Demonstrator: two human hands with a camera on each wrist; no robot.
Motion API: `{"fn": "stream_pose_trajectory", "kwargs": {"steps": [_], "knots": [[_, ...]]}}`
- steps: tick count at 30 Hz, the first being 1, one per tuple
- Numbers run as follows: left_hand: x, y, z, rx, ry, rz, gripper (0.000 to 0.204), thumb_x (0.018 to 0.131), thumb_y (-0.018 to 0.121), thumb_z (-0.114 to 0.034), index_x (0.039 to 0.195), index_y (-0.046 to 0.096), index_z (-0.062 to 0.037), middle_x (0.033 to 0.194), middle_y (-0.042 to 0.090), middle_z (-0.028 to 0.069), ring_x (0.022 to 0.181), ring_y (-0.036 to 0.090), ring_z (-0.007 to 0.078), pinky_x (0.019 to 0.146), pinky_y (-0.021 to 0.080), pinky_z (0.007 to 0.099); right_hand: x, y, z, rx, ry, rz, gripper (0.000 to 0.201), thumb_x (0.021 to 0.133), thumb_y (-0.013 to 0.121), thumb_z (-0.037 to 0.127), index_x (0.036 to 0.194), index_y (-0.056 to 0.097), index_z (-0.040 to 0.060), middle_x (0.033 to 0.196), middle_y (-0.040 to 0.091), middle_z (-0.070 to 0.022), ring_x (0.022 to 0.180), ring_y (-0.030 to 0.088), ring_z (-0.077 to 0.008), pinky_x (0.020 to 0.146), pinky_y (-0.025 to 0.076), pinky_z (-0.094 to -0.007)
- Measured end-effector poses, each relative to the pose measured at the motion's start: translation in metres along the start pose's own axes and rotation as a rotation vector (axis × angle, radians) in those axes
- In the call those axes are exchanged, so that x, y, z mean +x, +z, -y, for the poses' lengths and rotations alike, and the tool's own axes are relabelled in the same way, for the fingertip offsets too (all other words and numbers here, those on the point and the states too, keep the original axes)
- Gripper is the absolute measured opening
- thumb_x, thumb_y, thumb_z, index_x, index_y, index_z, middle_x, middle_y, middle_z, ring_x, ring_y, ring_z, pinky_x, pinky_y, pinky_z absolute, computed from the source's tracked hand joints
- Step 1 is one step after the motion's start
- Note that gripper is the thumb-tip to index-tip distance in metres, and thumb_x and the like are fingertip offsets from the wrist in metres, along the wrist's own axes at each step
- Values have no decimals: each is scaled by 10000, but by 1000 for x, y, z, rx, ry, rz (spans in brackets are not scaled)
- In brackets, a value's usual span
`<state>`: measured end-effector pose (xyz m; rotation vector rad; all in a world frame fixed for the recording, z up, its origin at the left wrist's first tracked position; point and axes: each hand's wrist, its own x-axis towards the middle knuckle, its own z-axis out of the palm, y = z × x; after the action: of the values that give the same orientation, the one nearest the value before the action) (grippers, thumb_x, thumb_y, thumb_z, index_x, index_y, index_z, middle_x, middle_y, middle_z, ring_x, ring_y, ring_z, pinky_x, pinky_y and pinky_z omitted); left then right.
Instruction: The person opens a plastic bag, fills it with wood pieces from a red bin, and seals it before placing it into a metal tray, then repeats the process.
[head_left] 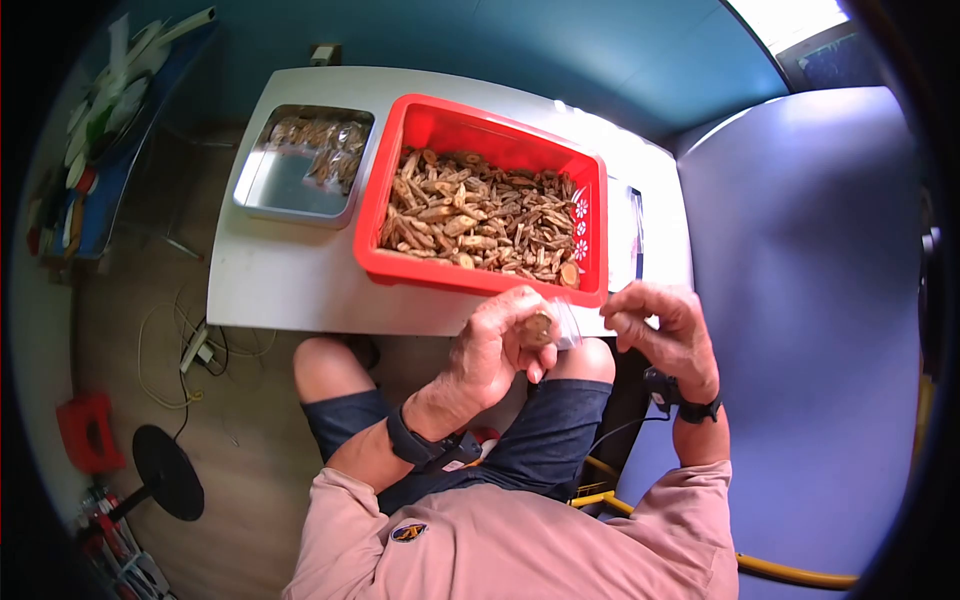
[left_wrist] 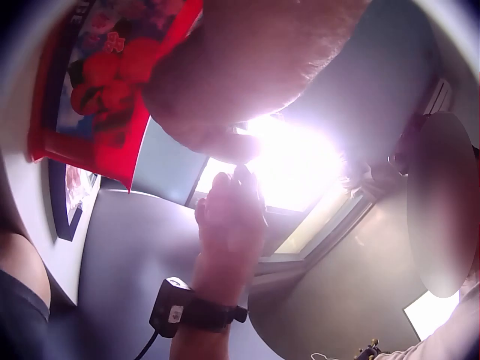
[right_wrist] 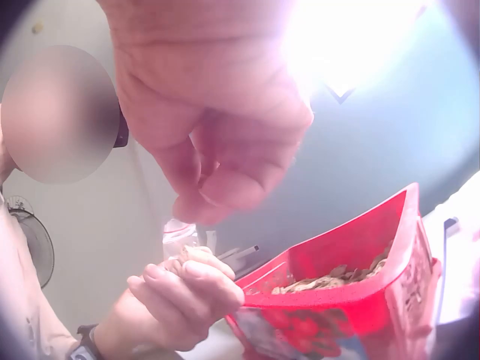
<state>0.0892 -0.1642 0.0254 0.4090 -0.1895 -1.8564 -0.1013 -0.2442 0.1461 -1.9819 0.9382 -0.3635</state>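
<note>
My left hand (head_left: 492, 345) grips a small clear zip bag (head_left: 567, 322) over my lap, at the table's front edge. A brown dried slice (head_left: 537, 328) shows at its fingers. In the right wrist view the bag (right_wrist: 180, 237) stands up out of the left hand (right_wrist: 184, 296). My right hand (head_left: 665, 325) is just right of the bag, fingers curled and thumb drawn in, with nothing visible held. Behind both hands a red plastic basket (head_left: 480, 285) holds many dried brown root slices (head_left: 470, 215).
A steel tray (head_left: 290, 208) with several filled clear bags (head_left: 335, 150) stands left of the basket on the white table (head_left: 300, 280). A dark-edged flat item (head_left: 637, 225) lies at the table's right. Cables (head_left: 190, 360) and a power strip (head_left: 194, 348) are on the floor.
</note>
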Motion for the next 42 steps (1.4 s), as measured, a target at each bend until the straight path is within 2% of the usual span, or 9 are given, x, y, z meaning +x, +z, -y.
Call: {"fn": "stream_pose_trajectory", "kwargs": {"steps": [3,5,6,9,12,23,33,39,42], "knots": [[23,7,-33,20,105,20,274,967,522,-316,948,609,-56,849,682,119,639,629,174,447,462,271,37,-13,-16,-149,-84,-78,71,893,701,7,955,686,-25,744,651,-25,607,609,-72,558,498,-231],[32,15,-59,58,209,-21,287,979,513,-308,968,613,-39,873,678,145,656,622,179,462,460,274,64,-20,-25,-377,-109,-52,113,863,704,26,974,693,44,805,692,-95,642,678,-203,595,529,-298],[38,12,-69,55,250,-19,294,985,509,-303,983,615,-28,888,677,156,674,623,183,475,464,277,75,-22,-31,-377,-96,-56,113,863,704,26,974,693,44,805,692,-95,642,678,-203,595,529,-298],[44,-6,-92,-13,336,-9,253,996,507,-270,1019,611,-41,930,685,141,727,643,173,534,507,287,104,-23,-50,-600,-222,-8,108,852,683,11,949,698,57,805,672,-94,653,667,-215,596,531,-315],[48,-24,-96,-150,371,-93,270,1000,493,-270,1041,607,-28,895,685,146,720,640,184,554,501,298,118,-18,-60,-801,-251,174,75,860,666,81,934,681,76,820,626,-97,769,658,-313,634,526,-424],[49,-29,-94,-187,362,-80,230,997,508,-249,1075,579,-44,971,668,145,766,666,229,570,533,333,128,-5,-61,-1220,-236,481,163,799,658,106,915,644,-8,895,610,-150,797,682,-290,646,547,-402],[50,-21,-95,-57,355,-80,238,1027,486,-261,1074,572,-44,977,659,126,759,655,199,580,536,322,121,-18,-52,-1033,-169,394,152,831,655,83,961,613,17,878,622,-137,777,671,-319,661,538,-419],[44,-8,-84,102,290,-43,297,1053,449,-288,1039,579,-20,935,622,131,765,608,158,549,522,292,95,-36,-18,-629,-215,272,113,884,661,56,970,587,49,801,630,-121,747,650,-337,632,499,-415],[36,6,-71,169,206,16,317,1057,447,-306,1056,574,-16,926,624,117,753,614,144,555,540,283,74,-42,3,-501,-264,158,103,833,718,29,889,633,40,719,631,-89,614,626,-253,568,478,-355]]}}
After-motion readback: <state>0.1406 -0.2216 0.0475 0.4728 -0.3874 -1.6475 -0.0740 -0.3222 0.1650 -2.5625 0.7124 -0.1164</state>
